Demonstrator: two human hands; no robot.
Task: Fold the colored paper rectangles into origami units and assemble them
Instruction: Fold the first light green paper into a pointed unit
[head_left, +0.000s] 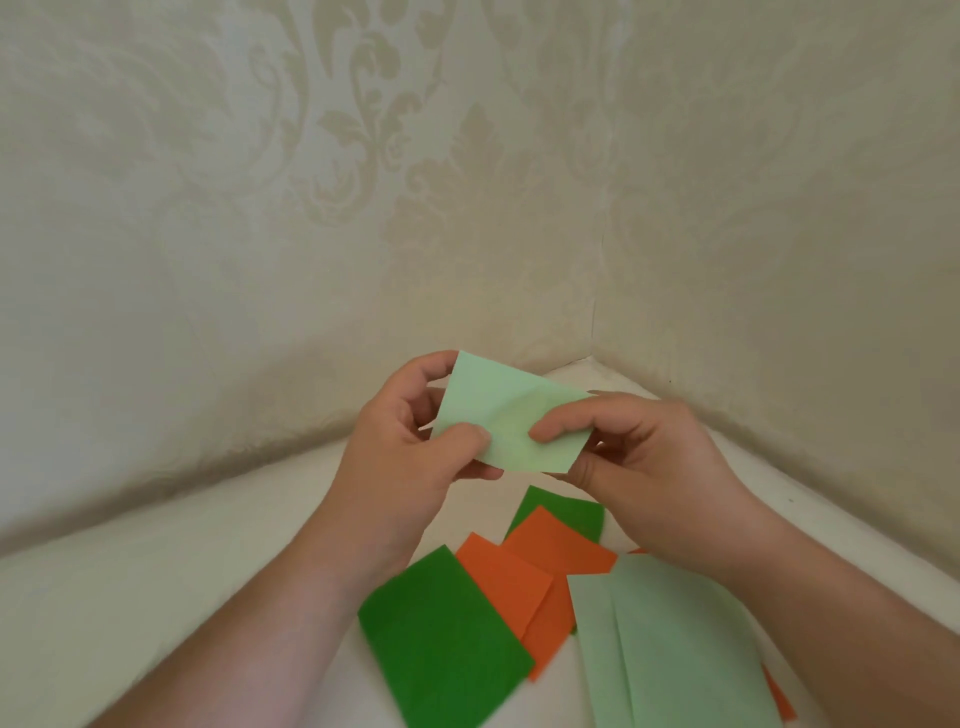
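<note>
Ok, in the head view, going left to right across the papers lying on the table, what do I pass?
Dark green sheet → orange sheets → pale green sheets → orange scrap at the right edge. The second dark green piece farther back overlaps the orange, so I leave it out.

Home room corner, cream damask wallpaper (363, 156), white tabletop (156, 571) against the walls

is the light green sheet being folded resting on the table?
No, the light green sheet is held up in the air between the left hand and the right hand, above the loose papers on the table.
</note>
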